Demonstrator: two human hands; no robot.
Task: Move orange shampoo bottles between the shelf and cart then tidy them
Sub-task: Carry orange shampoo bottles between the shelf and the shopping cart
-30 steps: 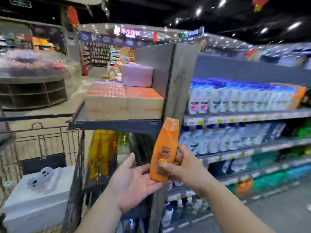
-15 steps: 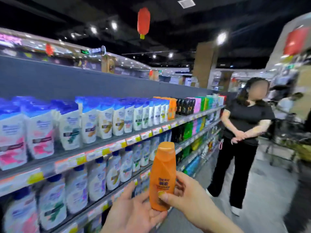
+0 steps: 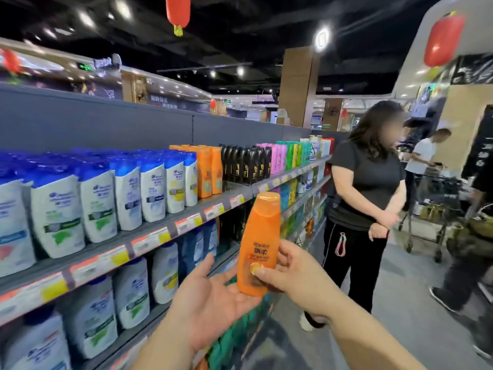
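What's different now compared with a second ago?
The view swung right, from the cart and shelf end to the shampoo aisle, bringing the orange bottles on the top shelf into sight. Unchanged: the right hand pinches the orange bottle upright, and the open left hand supports its base.

Glossy smooth plastic on that orange bottle, shiny white-and-blue plastic bottles alongside, matt grey shelf beneath.
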